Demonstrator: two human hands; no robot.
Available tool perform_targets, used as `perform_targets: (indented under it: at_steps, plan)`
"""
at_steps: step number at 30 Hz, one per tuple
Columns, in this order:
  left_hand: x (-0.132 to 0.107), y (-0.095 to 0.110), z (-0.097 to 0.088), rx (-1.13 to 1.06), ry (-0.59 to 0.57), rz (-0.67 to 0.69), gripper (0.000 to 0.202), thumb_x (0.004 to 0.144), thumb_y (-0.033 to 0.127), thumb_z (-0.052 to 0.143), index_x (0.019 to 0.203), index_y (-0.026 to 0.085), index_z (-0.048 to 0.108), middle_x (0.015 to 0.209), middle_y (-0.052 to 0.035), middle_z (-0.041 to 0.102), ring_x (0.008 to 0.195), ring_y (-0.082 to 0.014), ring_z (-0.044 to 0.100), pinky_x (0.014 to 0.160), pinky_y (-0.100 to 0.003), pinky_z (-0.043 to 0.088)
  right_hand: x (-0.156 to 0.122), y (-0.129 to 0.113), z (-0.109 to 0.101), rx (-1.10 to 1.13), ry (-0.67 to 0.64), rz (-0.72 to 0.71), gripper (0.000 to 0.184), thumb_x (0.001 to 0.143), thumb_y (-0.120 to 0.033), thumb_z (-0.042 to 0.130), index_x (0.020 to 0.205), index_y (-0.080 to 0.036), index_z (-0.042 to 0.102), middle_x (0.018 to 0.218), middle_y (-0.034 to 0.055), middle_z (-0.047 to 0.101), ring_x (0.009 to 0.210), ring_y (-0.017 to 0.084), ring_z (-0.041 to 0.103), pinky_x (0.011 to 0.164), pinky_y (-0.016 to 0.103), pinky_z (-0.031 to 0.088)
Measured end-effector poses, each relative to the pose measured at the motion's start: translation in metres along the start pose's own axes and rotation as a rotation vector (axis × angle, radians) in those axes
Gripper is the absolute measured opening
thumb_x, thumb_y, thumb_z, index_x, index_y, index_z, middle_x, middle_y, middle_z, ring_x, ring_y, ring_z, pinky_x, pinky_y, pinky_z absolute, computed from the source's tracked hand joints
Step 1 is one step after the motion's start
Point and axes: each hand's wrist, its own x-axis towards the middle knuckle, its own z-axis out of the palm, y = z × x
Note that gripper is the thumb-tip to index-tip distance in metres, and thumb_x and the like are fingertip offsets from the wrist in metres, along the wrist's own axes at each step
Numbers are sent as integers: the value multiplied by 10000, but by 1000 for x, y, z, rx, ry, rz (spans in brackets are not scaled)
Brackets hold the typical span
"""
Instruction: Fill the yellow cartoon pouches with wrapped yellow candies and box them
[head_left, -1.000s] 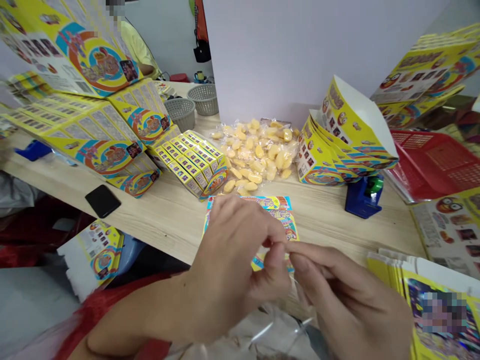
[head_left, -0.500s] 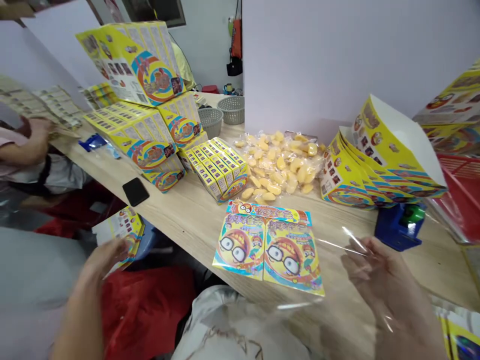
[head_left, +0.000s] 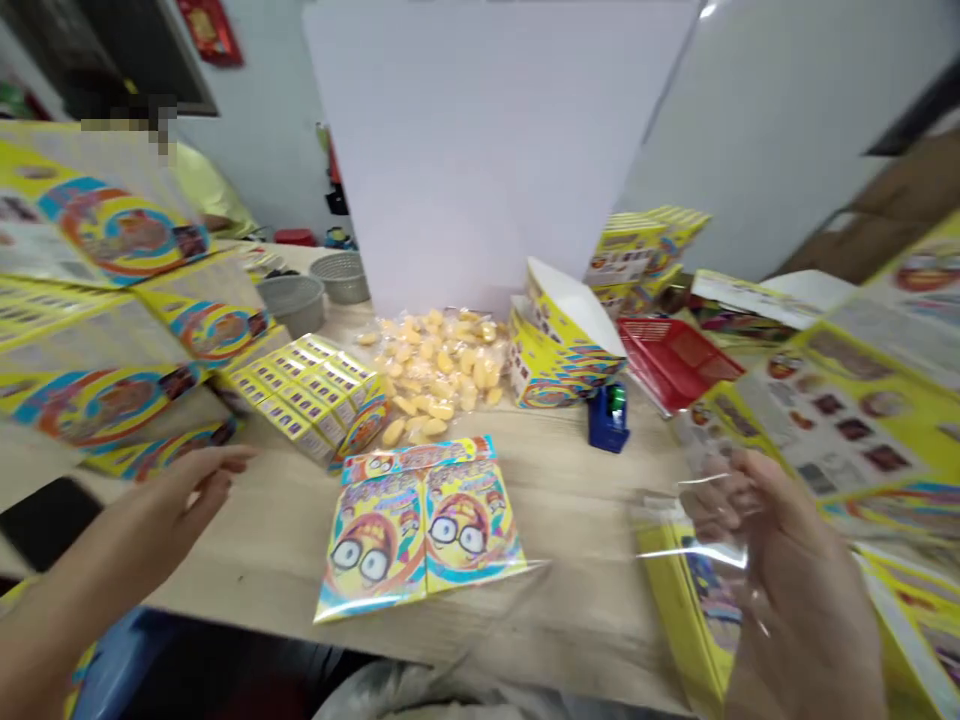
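I'm in a small packing workshop — a long wooden workbench (head_left: 247,570) across the lower middle holds printed yellow cartons (head_left: 307,400), grey plastic baskets (head_left: 341,277) and a blue tape dispenser (head_left: 607,420).

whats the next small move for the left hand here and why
Probably rest the left hand on the printed card to steady it. That hand is open and free just beside the card, which lies flat and unheld on the wooden table, while the right hand is up behind a clear plastic film.
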Motion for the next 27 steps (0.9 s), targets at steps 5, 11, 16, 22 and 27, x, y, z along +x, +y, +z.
perform_targets:
  at_steps: [5,11,16,22,27]
  plan:
    - [-10,84,70,-162,-352,155,286,808,438,511,986,255,640,942,6,687,879,-163,618,763,-243,504,-13,-4,9,28,21,-294,205,676,-245,654,613,-185,468,513,-73,460,426,50,397,373,150,311]
    - [-18,174,143,-831,-1056,-32,502,859,510,412,1188,155,541,1246,-101,564,1117,-208,547,944,-322,439,-46,15,45,-473,68,-938,96,797,-147,579,855,-211,537,747,-21,567,687,108,550,625,237,441]
    - [-15,170,154,-944,-917,-189,313,826,375,553,1074,193,607,1143,-62,630,1093,-193,559,920,-273,439,-57,31,53,-850,-156,-1179,278,823,-102,488,1094,-164,495,1058,102,566,1034,192,511,861,366,448]
    - [-10,158,165,-1089,-586,-423,238,835,362,530,874,156,643,921,-63,688,837,-160,647,786,-267,493,-49,68,54,-966,-247,-1381,398,836,-118,458,1232,-102,423,1294,172,438,1266,255,365,1068,504,251]
    - [3,126,178,-1095,-90,-323,225,842,394,515,876,188,600,726,8,637,590,-87,593,607,-212,487,-31,89,27,-1017,175,-1339,727,774,-163,614,1392,-218,236,1470,124,202,1350,275,197,1073,562,173]
